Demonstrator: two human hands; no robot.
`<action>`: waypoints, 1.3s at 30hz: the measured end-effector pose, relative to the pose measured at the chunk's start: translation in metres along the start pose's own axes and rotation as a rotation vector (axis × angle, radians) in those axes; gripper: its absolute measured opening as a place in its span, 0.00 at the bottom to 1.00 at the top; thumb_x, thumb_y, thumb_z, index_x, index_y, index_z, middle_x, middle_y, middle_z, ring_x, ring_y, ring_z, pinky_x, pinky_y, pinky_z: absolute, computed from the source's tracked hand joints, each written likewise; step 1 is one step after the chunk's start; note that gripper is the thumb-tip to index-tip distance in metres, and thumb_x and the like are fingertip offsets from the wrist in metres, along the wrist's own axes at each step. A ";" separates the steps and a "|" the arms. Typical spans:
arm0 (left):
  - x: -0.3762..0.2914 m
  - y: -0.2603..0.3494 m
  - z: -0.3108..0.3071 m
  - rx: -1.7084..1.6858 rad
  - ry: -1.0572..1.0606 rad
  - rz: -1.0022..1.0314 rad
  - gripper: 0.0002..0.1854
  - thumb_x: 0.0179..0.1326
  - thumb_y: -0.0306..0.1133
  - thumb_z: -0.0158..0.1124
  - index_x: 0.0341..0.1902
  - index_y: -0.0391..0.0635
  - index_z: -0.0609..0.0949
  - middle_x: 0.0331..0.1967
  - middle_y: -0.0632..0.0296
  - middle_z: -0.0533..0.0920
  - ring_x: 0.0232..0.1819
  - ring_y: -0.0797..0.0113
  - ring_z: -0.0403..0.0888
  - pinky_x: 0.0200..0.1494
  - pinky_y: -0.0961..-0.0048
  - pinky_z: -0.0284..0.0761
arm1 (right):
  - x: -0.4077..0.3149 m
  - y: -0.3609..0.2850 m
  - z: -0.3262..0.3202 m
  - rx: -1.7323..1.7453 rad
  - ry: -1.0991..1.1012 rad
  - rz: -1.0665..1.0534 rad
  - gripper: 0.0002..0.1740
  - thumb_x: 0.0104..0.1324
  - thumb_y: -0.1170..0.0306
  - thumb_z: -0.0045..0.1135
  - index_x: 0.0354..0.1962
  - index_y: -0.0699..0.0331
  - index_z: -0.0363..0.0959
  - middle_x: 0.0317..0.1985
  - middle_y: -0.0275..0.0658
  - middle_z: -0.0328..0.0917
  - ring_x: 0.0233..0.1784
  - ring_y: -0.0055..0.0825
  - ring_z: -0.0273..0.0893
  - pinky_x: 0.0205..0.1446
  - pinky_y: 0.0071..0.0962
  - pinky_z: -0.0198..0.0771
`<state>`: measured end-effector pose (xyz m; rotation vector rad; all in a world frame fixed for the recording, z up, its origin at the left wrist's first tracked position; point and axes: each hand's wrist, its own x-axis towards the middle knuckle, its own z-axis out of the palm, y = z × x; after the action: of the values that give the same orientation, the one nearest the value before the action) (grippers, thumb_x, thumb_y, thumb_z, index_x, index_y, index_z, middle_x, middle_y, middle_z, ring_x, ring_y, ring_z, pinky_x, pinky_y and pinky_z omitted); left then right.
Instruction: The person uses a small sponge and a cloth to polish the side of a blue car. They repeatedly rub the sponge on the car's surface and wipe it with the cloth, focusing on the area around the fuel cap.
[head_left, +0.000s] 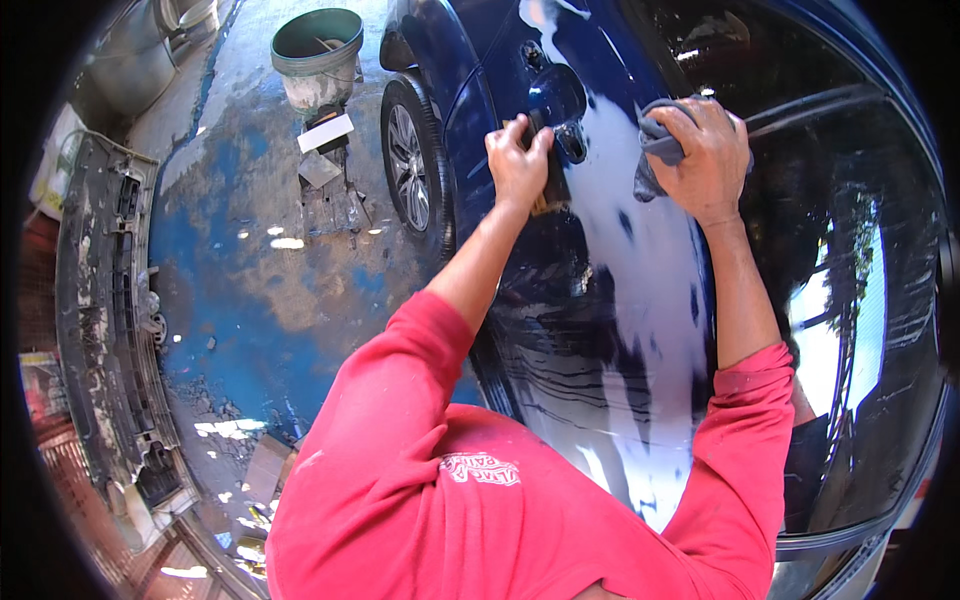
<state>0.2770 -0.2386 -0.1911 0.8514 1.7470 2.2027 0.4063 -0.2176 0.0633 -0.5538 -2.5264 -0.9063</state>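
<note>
In front of me is the side of a dark blue car, its door panel (555, 247) wet and shiny. Pale patches of body filler or primer (630, 217) run lengthwise below the window line. My left hand (521, 161) grips a dark flat block (553, 180), apparently a sanding block with tan edges, against the door beside the door-handle recess (556, 94). A bunched dark grey cloth (660, 139) is in my right hand (705, 157), at the upper edge of the door by the side window (780, 172). The block's underside is hidden.
A wheel (409, 157) stands left of the door. On the wet floor (247, 300) are a stained bucket (319, 75), a white rectangular piece (325, 133) and a grey sheet (319, 170). A worn bumper cover (97, 322) lies along the left, with a large drum (135, 64) beyond.
</note>
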 end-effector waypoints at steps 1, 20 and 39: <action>0.003 0.003 0.002 -0.040 0.005 -0.095 0.31 0.66 0.43 0.80 0.65 0.34 0.87 0.56 0.40 0.84 0.60 0.45 0.83 0.66 0.55 0.78 | 0.000 0.001 0.001 -0.011 0.025 -0.009 0.13 0.61 0.63 0.75 0.45 0.48 0.88 0.47 0.30 0.89 0.59 0.37 0.85 0.66 0.46 0.73; 0.030 -0.004 0.007 -0.128 -0.074 -0.307 0.26 0.67 0.39 0.77 0.61 0.33 0.87 0.59 0.39 0.82 0.61 0.44 0.81 0.67 0.53 0.77 | -0.005 0.011 0.013 -0.060 0.002 -0.041 0.18 0.64 0.55 0.79 0.51 0.44 0.89 0.49 0.29 0.91 0.60 0.33 0.86 0.64 0.48 0.73; 0.013 -0.018 -0.009 0.149 -0.139 0.097 0.26 0.69 0.34 0.73 0.69 0.38 0.85 0.60 0.37 0.81 0.61 0.36 0.81 0.67 0.51 0.76 | -0.004 0.008 0.010 -0.014 0.017 -0.035 0.19 0.62 0.58 0.80 0.50 0.46 0.89 0.49 0.28 0.91 0.61 0.32 0.85 0.65 0.45 0.71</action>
<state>0.2584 -0.2346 -0.2054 1.1167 1.8567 2.0342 0.4109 -0.2057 0.0583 -0.5056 -2.5231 -0.9381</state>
